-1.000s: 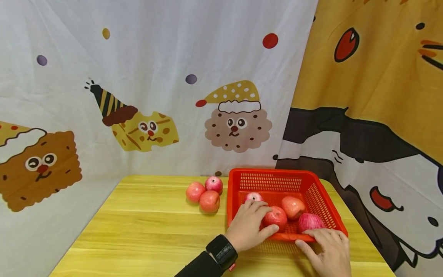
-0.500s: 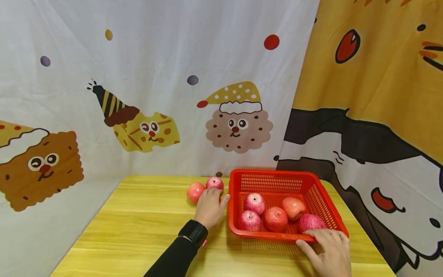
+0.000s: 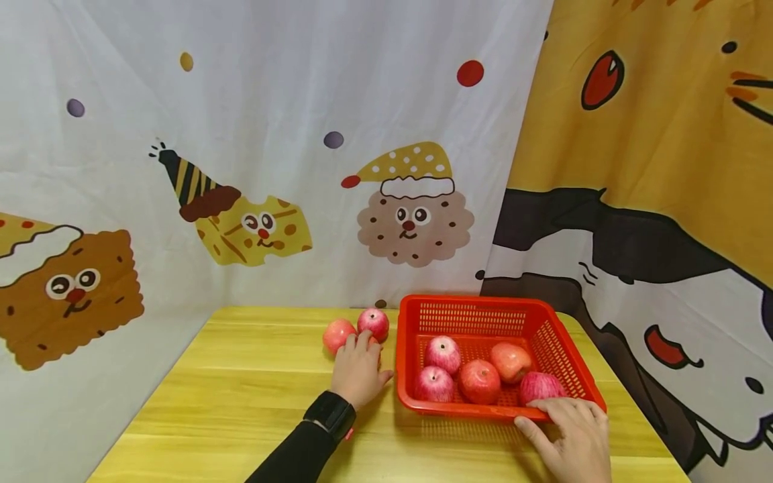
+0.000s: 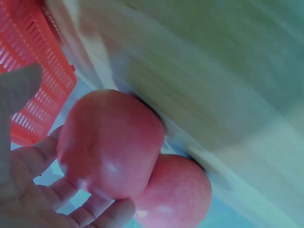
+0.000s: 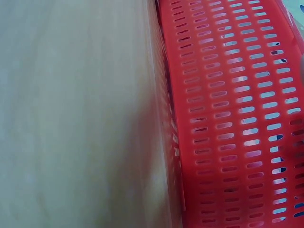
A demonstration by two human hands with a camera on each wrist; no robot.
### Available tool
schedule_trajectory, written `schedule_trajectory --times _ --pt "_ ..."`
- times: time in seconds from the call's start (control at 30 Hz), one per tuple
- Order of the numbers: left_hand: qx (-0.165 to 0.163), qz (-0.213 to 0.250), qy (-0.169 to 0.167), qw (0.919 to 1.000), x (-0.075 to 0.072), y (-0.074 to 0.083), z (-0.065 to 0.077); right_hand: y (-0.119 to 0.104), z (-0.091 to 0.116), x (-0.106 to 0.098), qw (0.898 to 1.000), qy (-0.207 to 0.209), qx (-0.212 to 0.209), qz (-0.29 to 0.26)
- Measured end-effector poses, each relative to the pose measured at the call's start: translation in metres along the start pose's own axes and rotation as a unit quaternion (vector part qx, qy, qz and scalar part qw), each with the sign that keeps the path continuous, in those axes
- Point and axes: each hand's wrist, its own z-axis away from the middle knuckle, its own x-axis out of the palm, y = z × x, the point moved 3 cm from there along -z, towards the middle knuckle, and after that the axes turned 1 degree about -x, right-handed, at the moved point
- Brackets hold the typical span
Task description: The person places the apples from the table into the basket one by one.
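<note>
My left hand [image 3: 357, 373] is over the nearest of three apples on the table, hiding most of it in the head view. In the left wrist view its fingers [image 4: 88, 209] reach along the side of that apple [image 4: 111, 142], while the thumb stands apart from it. Another apple [image 4: 178, 192] lies against it; a darker striped apple [image 3: 373, 324] is behind. To the right sits a red plastic basket [image 3: 477, 305] with several apples [image 3: 480, 381] inside. With thumb outside and fingers over the rim, my right hand [image 3: 570, 436] holds the basket's front right.
The yellow wood-grain table [image 3: 253, 382] runs back to a printed curtain [image 3: 272, 100]. On the right side, another curtain [image 3: 652, 268] hangs close to the table edge. The perforated basket wall [image 5: 228, 114] fills half of the right wrist view.
My left hand has left the basket, where a striped apple now shows at the front left, and moved left to the apples on the table. My right hand has stayed on the rim.
</note>
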Motion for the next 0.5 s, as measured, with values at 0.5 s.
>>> schedule_trajectory --times 0.5 --pt "-0.013 0.170 -0.117 0.9783 -0.015 -0.020 0.037 -0.003 -0.001 -0.002 1.000 0.011 -0.013 -0.008"
